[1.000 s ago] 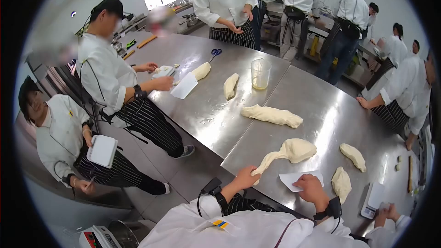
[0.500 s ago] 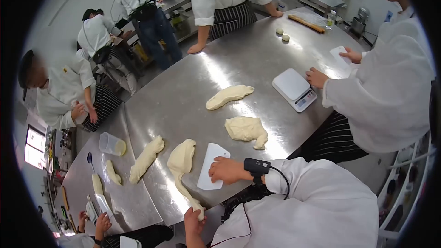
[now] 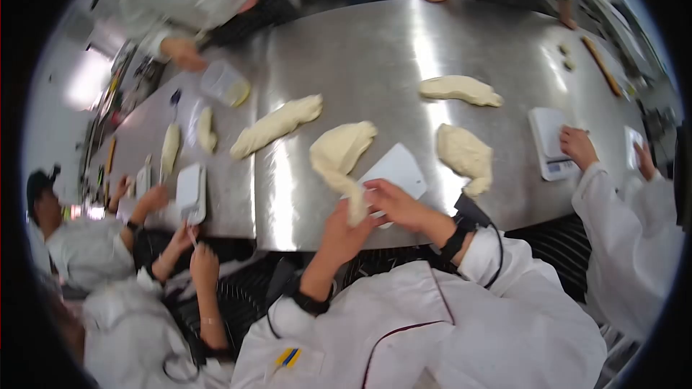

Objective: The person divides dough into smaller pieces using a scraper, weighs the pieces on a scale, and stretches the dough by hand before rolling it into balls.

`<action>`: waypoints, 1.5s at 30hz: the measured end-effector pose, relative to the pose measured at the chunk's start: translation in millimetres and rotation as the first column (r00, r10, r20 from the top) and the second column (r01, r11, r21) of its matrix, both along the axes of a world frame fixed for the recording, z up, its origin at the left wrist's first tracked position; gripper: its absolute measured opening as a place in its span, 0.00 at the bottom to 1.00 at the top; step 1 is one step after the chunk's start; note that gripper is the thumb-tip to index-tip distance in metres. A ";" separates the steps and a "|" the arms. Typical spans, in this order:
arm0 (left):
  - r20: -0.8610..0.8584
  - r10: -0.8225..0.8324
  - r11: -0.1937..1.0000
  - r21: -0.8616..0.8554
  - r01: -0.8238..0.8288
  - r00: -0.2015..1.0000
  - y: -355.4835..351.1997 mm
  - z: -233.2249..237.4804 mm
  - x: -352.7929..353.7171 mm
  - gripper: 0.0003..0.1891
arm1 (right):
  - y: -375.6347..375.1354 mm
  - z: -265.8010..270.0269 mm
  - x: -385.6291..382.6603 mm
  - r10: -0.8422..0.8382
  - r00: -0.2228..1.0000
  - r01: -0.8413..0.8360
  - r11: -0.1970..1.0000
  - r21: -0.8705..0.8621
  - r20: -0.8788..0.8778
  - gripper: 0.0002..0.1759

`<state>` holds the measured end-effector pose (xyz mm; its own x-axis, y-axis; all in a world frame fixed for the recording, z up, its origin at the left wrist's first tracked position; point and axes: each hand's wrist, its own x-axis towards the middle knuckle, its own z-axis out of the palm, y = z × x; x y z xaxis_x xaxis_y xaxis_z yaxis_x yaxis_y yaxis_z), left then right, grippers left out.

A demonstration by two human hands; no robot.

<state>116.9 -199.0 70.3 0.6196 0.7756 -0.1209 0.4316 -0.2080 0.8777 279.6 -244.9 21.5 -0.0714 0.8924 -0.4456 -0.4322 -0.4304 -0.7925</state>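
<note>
My left hand (image 3: 344, 236) is closed around the narrow tail of a pale piece of dough (image 3: 339, 150), near the front edge of the steel table. The tail's tip hangs between my hands, while the wide end lies flat on the metal. From the right, my right hand (image 3: 398, 205) meets the same tail, its fingers curled at the dough. A white dough scraper (image 3: 395, 170) lies partly under my right hand; its lower part is mostly covered. To the right rests a lumpy dough piece (image 3: 465, 156), with a long dough piece (image 3: 461, 90) beyond it.
Left of me are a dough log (image 3: 277, 126), smaller dough strips (image 3: 206, 130), a plastic cup (image 3: 225, 84) beside a co-worker's hand, and a white scale (image 3: 191, 191). Another scale (image 3: 549, 142) is at right by a co-worker's hand (image 3: 579, 145). A rolling pin (image 3: 600, 65) lies far right.
The view has swung left. My right hand has shifted across the scraper to the dough tail, and my hands have come together. The tail's end has been drawn up over the table edge.
</note>
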 end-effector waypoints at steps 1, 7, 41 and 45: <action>0.101 -0.165 0.967 0.211 0.141 0.981 -7.4 -14.0 7.8 0.19 | 8.5 -13.6 4.6 0.088 0.988 -0.096 0.994 -0.059 -0.126 0.35; -0.138 -0.211 0.977 -0.004 0.212 0.968 -9.7 9.0 -8.5 0.31 | 18.3 -3.7 18.3 0.246 0.946 -0.279 0.949 -0.143 -0.211 0.27; 0.537 0.351 0.935 -0.165 -0.313 0.767 28.0 -52.9 -80.5 0.36 | 101.2 41.3 -58.0 0.232 0.965 -0.250 0.954 -0.164 -0.119 0.17; 0.370 0.199 0.858 0.381 -0.344 0.908 31.7 -32.1 -69.8 0.33 | 94.8 29.4 -79.8 0.200 0.961 -0.228 0.964 -0.137 -0.188 0.29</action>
